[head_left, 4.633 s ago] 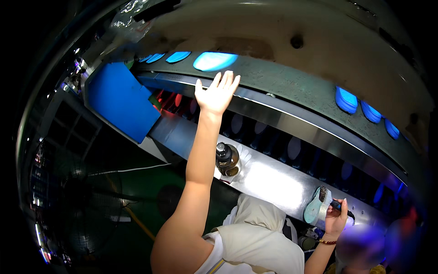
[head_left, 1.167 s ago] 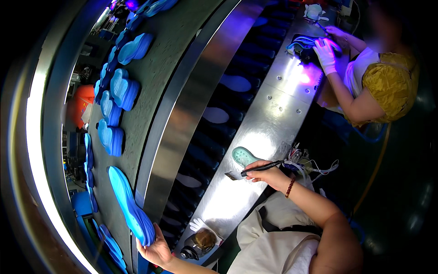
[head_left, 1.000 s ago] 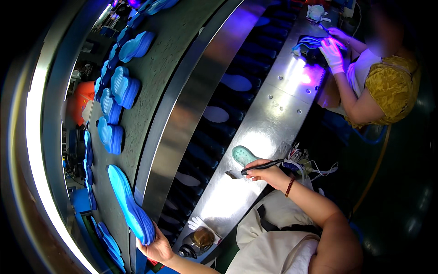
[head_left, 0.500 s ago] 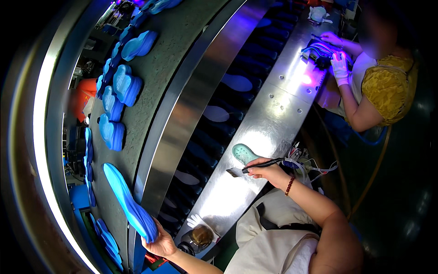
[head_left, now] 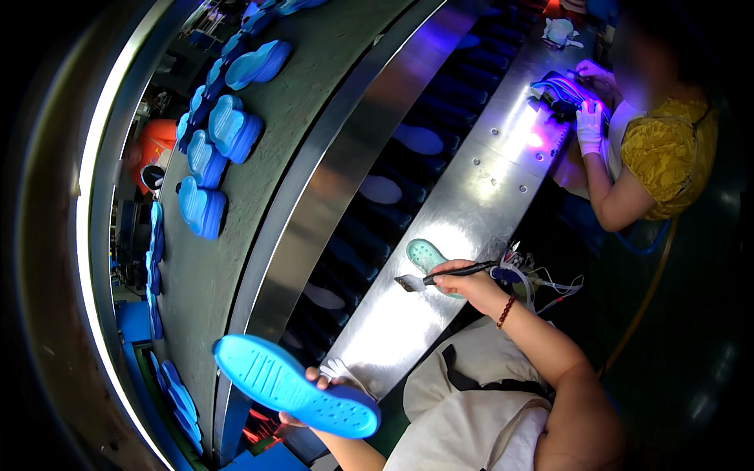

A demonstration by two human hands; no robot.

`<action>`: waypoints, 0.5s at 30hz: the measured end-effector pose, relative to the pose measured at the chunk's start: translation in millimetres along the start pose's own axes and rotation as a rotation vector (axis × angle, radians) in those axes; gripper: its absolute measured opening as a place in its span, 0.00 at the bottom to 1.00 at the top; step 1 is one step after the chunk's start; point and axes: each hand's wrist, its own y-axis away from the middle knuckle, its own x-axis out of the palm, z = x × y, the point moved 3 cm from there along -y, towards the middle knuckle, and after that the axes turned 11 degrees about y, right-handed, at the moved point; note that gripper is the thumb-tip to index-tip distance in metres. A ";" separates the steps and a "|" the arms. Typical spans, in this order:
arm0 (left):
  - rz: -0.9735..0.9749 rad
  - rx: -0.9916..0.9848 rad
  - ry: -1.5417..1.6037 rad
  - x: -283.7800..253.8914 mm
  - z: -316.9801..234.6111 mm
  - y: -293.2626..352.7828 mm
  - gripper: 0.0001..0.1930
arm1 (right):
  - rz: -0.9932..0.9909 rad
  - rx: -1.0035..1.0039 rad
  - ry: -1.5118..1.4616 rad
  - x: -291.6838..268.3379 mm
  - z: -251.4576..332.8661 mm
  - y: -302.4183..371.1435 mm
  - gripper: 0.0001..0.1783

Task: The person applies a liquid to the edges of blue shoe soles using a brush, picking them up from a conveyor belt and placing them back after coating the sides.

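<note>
My left hand [head_left: 323,378] is wrapped around the middle of a bright blue shoe sole [head_left: 271,377]. The sole is raised beside the bench, its grooved and dimpled face in view; part of the hand is hidden behind it. My right hand [head_left: 469,283] grips a flat brush [head_left: 410,282] by its black handle, bristles pointing left over the metal bench [head_left: 385,337]. Just beneath the brush and fingers lies a pale green sole-shaped piece [head_left: 425,253] with small holes, partly covered by my right hand.
A dark conveyor [head_left: 283,133] on the left bears several blue soles [head_left: 233,129]. A metal rail [head_left: 314,169] separates it from a lower row of dark soles. A co-worker [head_left: 667,157] with a white glove handles pieces under purple light at the far right. Cables [head_left: 538,279] hang near my right wrist.
My left hand has brought the blue sole rightward from over the conveyor's edge and turned it flat-side up. My right hand with the brush has shifted slightly down and right.
</note>
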 end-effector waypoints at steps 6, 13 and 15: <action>-0.490 -0.100 -0.109 -33.1 39.0 10.6 0.51 | 0.082 -0.132 -0.063 13.2 32.2 12.6 0.11; -0.452 -0.092 0.388 -13.2 91.9 -19.6 0.49 | 0.300 -0.187 0.040 76.0 47.5 25.4 0.12; -0.406 -0.185 0.263 -3.7 96.2 -18.6 0.50 | 0.286 -0.186 0.054 89.4 46.3 19.6 0.12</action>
